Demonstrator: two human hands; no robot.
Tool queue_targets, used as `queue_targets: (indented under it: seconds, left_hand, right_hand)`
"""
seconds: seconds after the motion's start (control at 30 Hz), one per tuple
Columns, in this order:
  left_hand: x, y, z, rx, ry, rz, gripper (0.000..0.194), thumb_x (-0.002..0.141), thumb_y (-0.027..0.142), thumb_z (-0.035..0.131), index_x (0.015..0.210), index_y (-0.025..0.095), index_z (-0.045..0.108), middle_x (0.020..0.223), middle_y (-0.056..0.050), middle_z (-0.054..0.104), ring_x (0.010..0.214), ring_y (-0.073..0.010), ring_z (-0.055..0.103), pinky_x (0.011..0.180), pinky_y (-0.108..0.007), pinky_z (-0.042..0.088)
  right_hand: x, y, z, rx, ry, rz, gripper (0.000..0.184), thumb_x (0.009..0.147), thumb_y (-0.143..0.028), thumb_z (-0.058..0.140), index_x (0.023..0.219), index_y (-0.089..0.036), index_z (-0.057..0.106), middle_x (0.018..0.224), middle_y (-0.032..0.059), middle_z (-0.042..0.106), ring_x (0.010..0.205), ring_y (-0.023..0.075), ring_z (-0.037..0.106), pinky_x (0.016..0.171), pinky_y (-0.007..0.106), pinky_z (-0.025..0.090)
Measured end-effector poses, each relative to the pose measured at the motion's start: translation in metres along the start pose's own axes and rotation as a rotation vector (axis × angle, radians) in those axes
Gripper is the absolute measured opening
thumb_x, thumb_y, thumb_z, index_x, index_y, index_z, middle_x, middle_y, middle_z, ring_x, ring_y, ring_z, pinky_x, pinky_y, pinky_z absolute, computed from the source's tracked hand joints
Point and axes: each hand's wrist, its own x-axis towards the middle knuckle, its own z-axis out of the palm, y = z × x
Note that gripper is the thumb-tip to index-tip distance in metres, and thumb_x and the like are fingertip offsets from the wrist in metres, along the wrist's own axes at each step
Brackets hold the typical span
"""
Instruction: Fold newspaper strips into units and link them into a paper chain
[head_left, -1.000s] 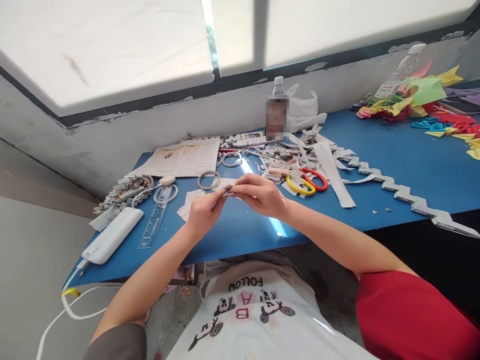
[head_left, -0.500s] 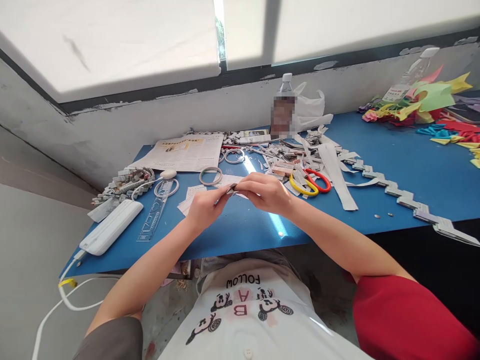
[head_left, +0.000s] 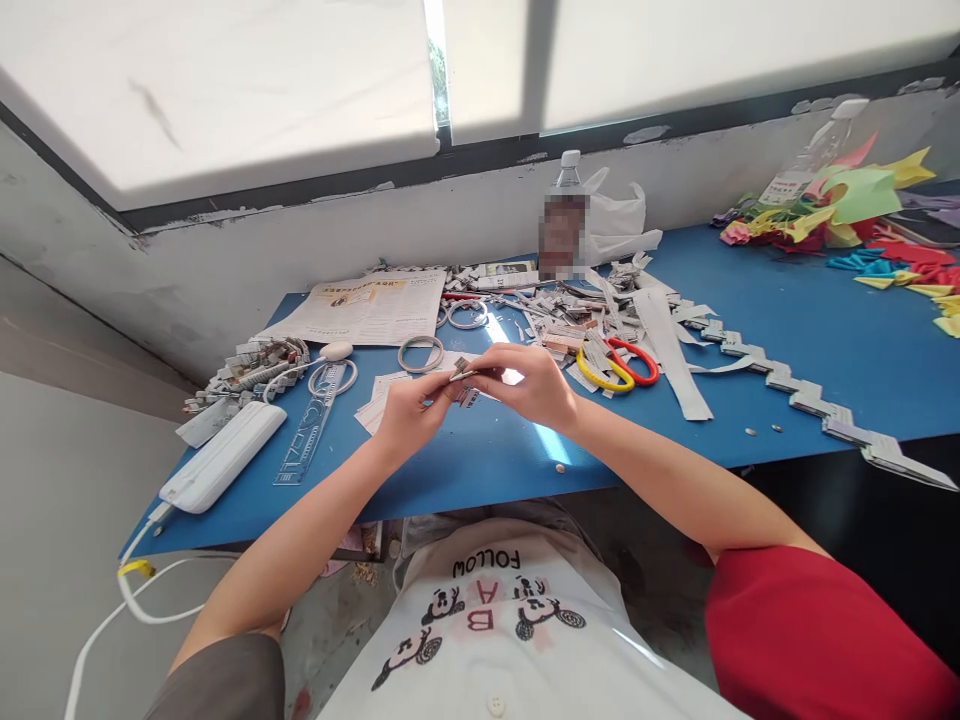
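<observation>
My left hand (head_left: 414, 410) and my right hand (head_left: 529, 383) meet above the blue table (head_left: 442, 470). Fingers of both are closed on a small folded newspaper strip (head_left: 461, 370), mostly hidden by the fingertips. Just behind my hands lies a roll of tape (head_left: 421, 354), and loose paper pieces (head_left: 381, 396) lie to the left. Right of my right hand are scissors with a yellow and a red handle (head_left: 634, 362), their blades covered by paper scraps. A zigzag chain of folded paper (head_left: 806, 398) runs along the right side.
A newspaper sheet (head_left: 367, 308) and a pile of paper scraps (head_left: 559, 315) lie at the back. On the left are a white power bank (head_left: 223, 455) with a cable, a clear ruler (head_left: 306, 430) and a folded-paper bundle (head_left: 251, 368). A bottle (head_left: 564, 225) stands near the wall.
The fingers have shifted slightly around the small paper piece, and more of it shows between and below them. Both hands stay in nearly the same place.
</observation>
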Motion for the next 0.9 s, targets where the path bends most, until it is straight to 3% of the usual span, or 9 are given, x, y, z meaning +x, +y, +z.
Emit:
queue_targets:
  seconds: [0.07,0.13,0.33,0.53,0.77,0.9]
  left_hand:
    - [0.001,0.002,0.001,-0.027,0.004,-0.039,0.023,0.089,0.029,0.056,0.097,0.017,0.074,0.076,-0.003,0.075,0.062,-0.0143,0.068,0.057,-0.021,0.052]
    - [0.001,0.002,0.002,-0.031,-0.002,-0.054,0.022,0.088,0.028,0.056,0.097,0.017,0.074,0.076,-0.003,0.075,0.062,-0.0140,0.067,0.058,-0.021,0.052]
    - [-0.003,-0.002,0.004,-0.020,-0.063,-0.059,0.022,0.089,0.027,0.054,0.096,0.017,0.073,0.073,-0.002,0.073,0.057,-0.0125,0.062,0.056,-0.021,0.049]
    - [-0.001,-0.003,0.004,-0.041,-0.127,-0.128,0.022,0.089,0.030,0.055,0.087,0.016,0.073,0.063,0.000,0.068,0.052,-0.0111,0.057,0.049,-0.020,0.045]
    - [0.004,-0.004,0.005,-0.361,-0.097,-0.328,0.028,0.084,0.040,0.063,0.088,0.015,0.074,0.074,-0.005,0.073,0.066,-0.0183,0.069,0.062,-0.029,0.059]
    - [0.004,-0.004,0.006,-0.464,-0.114,-0.393,0.029,0.082,0.042,0.065,0.089,0.015,0.074,0.076,-0.005,0.073,0.067,-0.0192,0.070,0.062,-0.031,0.061]
  right_hand:
    - [0.001,-0.003,0.001,0.031,0.030,0.127,0.017,0.084,-0.033,0.068,0.084,-0.016,0.070,0.074,0.0036,0.070,0.060,0.0109,0.059,0.057,0.023,0.051]
    - [0.001,-0.003,0.001,0.034,0.019,0.164,0.016,0.082,-0.031,0.069,0.081,-0.015,0.070,0.071,0.0033,0.070,0.059,0.0107,0.059,0.056,0.022,0.050]
    - [-0.001,0.007,0.000,-0.035,-0.117,0.087,0.017,0.089,-0.029,0.060,0.084,-0.015,0.069,0.073,0.0049,0.068,0.061,0.0114,0.057,0.056,0.023,0.046]
    - [-0.003,0.014,0.002,-0.003,-0.147,0.043,0.017,0.089,-0.028,0.060,0.084,-0.015,0.069,0.071,0.0042,0.067,0.060,0.0110,0.055,0.055,0.023,0.044]
    - [0.002,0.007,0.005,0.130,-0.038,0.384,0.027,0.078,-0.041,0.071,0.080,-0.014,0.072,0.072,0.0044,0.070,0.058,0.0106,0.055,0.053,0.023,0.044]
    - [0.002,0.008,0.004,0.207,-0.054,0.451,0.032,0.074,-0.045,0.074,0.074,-0.013,0.071,0.066,0.0032,0.068,0.057,0.0106,0.053,0.054,0.024,0.043]
